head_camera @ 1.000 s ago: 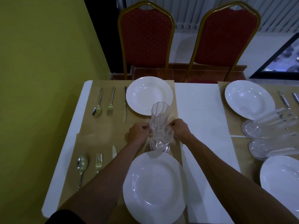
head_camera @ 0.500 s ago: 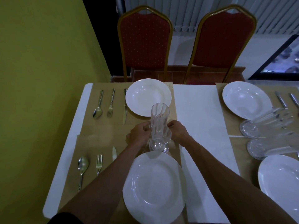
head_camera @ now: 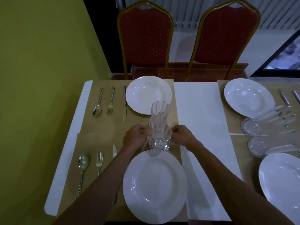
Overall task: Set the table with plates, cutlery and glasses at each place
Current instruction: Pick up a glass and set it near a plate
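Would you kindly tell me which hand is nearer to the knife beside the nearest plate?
Left. The left hand sits just right of the knife, holding the stacked glasses; the right hand holds them from the other side, farther away.

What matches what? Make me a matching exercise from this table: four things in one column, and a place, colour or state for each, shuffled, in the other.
1. nested glasses
2. far spoon
3. near plate
4. left chair

a. white, empty
b. gripped by the left hand and the right hand
c. red with a gold frame
d. lies left of the far fork

Pairs: 1-b, 2-d, 3-a, 4-c
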`<state>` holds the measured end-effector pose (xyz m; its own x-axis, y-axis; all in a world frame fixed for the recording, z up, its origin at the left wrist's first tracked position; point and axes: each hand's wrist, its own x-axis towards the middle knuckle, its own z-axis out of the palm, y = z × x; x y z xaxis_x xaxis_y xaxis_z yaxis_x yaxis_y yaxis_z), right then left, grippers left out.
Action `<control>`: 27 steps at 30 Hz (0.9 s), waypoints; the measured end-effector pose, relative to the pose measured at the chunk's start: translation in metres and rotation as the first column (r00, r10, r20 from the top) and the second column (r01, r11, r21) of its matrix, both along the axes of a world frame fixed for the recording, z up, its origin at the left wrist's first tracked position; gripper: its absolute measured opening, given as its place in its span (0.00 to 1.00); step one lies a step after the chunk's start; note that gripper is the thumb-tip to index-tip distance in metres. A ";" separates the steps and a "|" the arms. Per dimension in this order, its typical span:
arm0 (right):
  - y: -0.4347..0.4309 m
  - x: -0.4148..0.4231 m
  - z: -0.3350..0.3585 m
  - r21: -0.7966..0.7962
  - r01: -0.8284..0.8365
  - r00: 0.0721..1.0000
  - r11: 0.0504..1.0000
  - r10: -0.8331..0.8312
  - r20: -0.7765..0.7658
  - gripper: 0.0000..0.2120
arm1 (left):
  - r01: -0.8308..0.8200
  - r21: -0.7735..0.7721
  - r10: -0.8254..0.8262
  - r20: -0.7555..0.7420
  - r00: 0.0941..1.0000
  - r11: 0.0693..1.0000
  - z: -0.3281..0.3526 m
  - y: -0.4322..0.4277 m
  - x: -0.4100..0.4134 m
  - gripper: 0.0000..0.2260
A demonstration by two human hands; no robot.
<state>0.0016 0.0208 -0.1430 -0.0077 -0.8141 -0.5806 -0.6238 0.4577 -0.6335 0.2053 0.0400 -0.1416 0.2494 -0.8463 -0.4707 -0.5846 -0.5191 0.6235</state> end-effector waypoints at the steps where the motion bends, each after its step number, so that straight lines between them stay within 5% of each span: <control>1: 0.004 -0.004 -0.002 0.020 -0.020 1.000 1.000 0.020 -0.004 0.05 | 0.030 0.014 -0.029 -0.010 1.000 0.999 -0.001 0.003 0.004 0.07; 6: 0.020 -0.011 -0.006 0.080 -0.119 0.993 0.990 0.119 0.000 0.07 | 0.204 0.128 -0.204 -0.014 0.979 0.971 -0.004 0.016 0.011 0.03; 27: 0.010 -0.001 -0.006 0.035 -0.074 0.997 0.997 0.075 -0.033 0.11 | -0.014 0.132 0.030 -0.123 0.992 0.991 -0.011 0.028 -0.008 0.05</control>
